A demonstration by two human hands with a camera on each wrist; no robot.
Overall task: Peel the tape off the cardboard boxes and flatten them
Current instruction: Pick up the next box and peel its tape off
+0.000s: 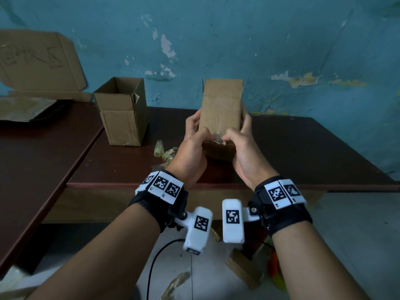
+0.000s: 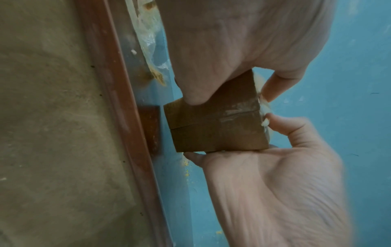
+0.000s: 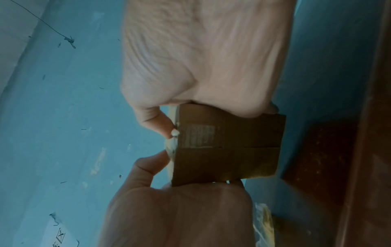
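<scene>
I hold a small brown cardboard box point(image 1: 220, 109) up over the table with both hands. My left hand point(image 1: 192, 137) grips its left side and my right hand point(image 1: 239, 137) its right side, fingers curled round the back. Both thumbs meet at the near bottom edge, on a lifted clump of clear tape point(image 1: 216, 138). From below, the box point(image 2: 211, 133) shows its closed bottom flaps with a shiny strip of tape point(image 2: 239, 113) across the seam. In the right wrist view the tape point(image 3: 196, 133) ends at the box point(image 3: 243, 160) edge under my right thumb point(image 3: 160, 125).
An open-topped cardboard box point(image 1: 122, 111) stands on the dark brown table point(image 1: 303, 152), left of my hands. Crumpled peeled tape point(image 1: 164, 152) lies beside my left wrist. Flat cardboard point(image 1: 41, 61) leans on the blue wall. A cable point(image 1: 155, 263) and cardboard scraps point(image 1: 244, 269) lie on the floor.
</scene>
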